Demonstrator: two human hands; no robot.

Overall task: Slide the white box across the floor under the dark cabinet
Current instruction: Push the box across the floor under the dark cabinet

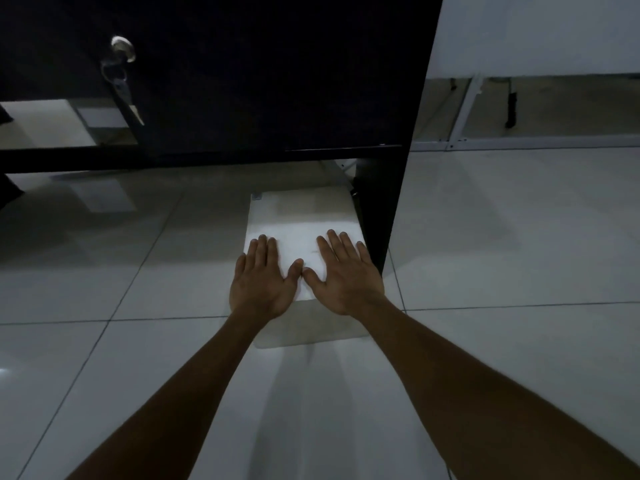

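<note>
Glossy floor tiles (pixel 485 237), matt white box (pixel 298 216), shiny metal lock (pixel 123 48).

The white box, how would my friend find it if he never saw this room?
Start at the big dark cabinet standing on the pale tiled floor. Look down at the gap under it, near its right side panel. The white box lies there, the only thing with the left hand and right hand pressed flat on it.

Both hands (pixel 304 271) flat on white box (pixel 301 220)

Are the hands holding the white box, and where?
Not gripped. The left hand and right hand lie flat, fingers spread, on the near part of the white box's top.
</note>
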